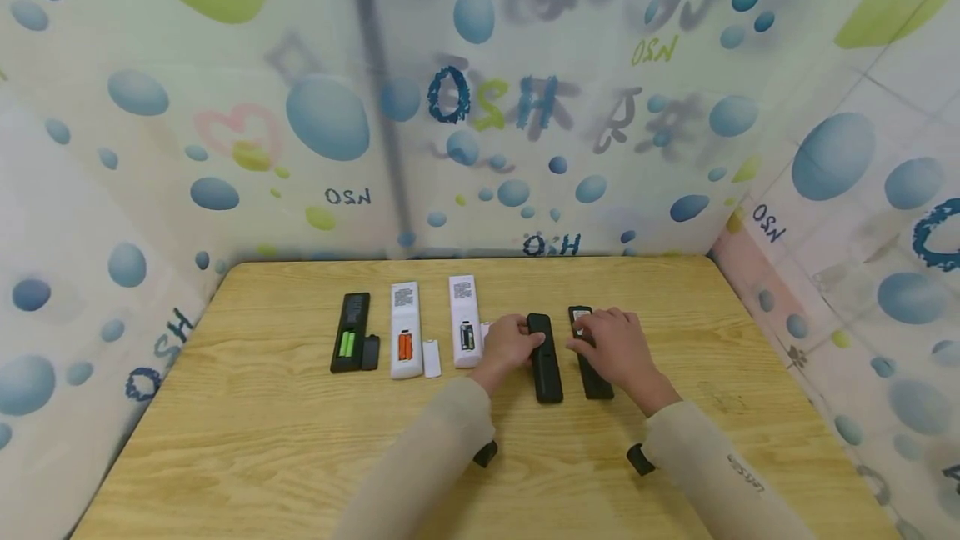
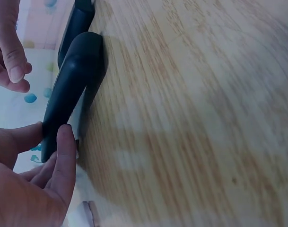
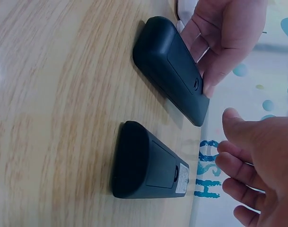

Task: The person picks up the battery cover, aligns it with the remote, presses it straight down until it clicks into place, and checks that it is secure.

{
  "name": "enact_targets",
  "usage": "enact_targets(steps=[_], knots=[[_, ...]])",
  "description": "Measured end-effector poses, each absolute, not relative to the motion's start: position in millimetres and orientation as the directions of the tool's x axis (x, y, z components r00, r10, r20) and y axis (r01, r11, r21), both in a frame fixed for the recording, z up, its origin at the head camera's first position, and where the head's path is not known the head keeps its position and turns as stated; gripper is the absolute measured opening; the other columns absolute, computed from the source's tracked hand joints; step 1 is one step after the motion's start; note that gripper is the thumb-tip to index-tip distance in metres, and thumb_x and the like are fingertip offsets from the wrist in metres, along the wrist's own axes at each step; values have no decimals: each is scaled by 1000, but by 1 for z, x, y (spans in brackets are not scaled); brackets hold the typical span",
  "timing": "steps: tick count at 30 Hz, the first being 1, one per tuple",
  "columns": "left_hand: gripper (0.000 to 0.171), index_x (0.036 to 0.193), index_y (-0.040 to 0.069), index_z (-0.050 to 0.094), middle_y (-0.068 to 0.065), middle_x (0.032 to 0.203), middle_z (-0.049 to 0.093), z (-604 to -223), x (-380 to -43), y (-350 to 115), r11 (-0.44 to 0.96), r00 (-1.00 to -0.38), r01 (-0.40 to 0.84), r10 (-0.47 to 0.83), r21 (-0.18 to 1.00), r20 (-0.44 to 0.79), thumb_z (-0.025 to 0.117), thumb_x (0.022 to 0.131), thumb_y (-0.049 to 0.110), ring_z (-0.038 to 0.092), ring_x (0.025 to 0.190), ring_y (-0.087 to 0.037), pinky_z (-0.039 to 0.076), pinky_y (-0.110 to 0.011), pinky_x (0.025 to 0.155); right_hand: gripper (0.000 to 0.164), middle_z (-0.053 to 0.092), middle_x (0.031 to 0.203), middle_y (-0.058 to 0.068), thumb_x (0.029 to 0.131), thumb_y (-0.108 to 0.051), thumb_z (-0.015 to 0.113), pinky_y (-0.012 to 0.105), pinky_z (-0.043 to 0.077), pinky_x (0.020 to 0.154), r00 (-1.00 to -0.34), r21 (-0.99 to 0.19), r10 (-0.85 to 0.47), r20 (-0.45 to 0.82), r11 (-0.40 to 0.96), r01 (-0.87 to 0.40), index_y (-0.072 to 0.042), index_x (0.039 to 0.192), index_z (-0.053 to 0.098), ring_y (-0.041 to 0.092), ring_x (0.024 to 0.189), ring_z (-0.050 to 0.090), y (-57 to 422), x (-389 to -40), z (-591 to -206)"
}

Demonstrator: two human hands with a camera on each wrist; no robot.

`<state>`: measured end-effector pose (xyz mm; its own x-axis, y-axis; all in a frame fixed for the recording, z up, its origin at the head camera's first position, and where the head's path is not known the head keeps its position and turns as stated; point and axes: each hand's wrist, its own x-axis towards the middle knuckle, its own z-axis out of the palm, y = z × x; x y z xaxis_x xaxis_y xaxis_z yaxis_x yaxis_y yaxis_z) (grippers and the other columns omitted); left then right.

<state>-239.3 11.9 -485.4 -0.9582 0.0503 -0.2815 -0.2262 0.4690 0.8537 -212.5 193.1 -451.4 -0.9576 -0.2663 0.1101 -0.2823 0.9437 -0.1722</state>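
Note:
My left hand (image 1: 508, 350) pinches a black remote control (image 1: 545, 361) between thumb and fingers near its far end. That remote lies back side up, its closed battery cover (image 3: 181, 64) showing, and its far end is tilted up off the table in the left wrist view. My right hand (image 1: 617, 346) is held over a second black remote (image 1: 595, 373), with loosely bent fingers and nothing between them. In the right wrist view this second remote (image 3: 151, 165) lies on the table with its cover closed and a white label at the far end.
To the left lie a black remote (image 1: 356, 307) with green batteries, a white remote (image 1: 406, 315) with orange ones and another white remote (image 1: 464, 307) with dark ones. Loose covers, one black (image 1: 371, 352) and one white (image 1: 431, 358), lie beside them. A patterned curtain (image 1: 480, 190) hangs behind the wooden table (image 1: 262, 440).

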Motion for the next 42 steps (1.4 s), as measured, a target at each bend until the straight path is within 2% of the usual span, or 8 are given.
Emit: enact_targets(steps=[9,14,16,22,29,33,38,42], knots=[[43,126,5,61,-8,102,67,-481,-235,13,554,-967,-214,-4,805,-255,70,90,27,63,71,-14,54,-24,54,32,68,93,1,89,-41,69,53,41,93,-959,-177,-271,84,943,-282,-16,110,70,28,100,57,191,-211,-453],[44,127,6,60,-8,108,67,-480,-234,14,619,-972,-203,-32,759,-234,69,90,30,63,81,-15,53,-25,64,32,67,92,0,89,-41,69,54,41,93,-958,-181,-274,88,941,-286,-16,109,70,27,97,56,191,-211,-455],[44,128,6,60,-9,112,67,-480,-233,15,626,-971,-205,-34,752,-236,68,91,29,63,81,-16,54,-25,64,32,67,91,-1,89,-41,69,54,41,93,-958,-181,-274,86,941,-285,-16,109,70,26,96,56,191,-212,-456],[41,128,5,58,-11,116,65,-479,-232,16,633,-970,-203,-25,747,-243,66,92,24,63,66,-15,52,-23,51,32,66,90,-2,88,-42,69,53,41,92,-957,-176,-279,84,941,-290,-17,109,70,25,96,56,191,-212,-458],[37,124,9,62,-6,111,68,-478,-233,12,667,-982,-149,-17,730,-186,66,91,25,63,91,-18,53,-31,77,32,65,89,-3,88,-41,70,53,41,92,-956,-174,-281,85,941,-292,-17,109,70,26,97,56,189,-211,-457],[33,120,12,64,-2,105,70,-472,-235,5,676,-986,-121,4,727,-168,67,91,27,64,87,-16,52,-31,75,31,65,91,-2,89,-41,69,54,40,93,-956,-178,-283,82,939,-293,-17,109,70,26,99,56,187,-212,-457],[32,120,12,64,-3,106,70,-466,-236,-11,631,-985,-105,38,769,-165,66,92,25,67,78,-13,53,-28,72,32,67,93,-1,89,-40,69,55,40,96,-954,-185,-291,72,936,-299,-17,110,70,26,98,56,181,-214,-460],[33,122,8,63,-8,108,70,-461,-237,-28,572,-984,-105,61,814,-170,64,92,22,71,67,-19,55,-27,63,31,68,92,-1,88,-40,70,54,40,96,-952,-200,-296,76,931,-305,-17,108,71,26,98,57,174,-215,-462]])
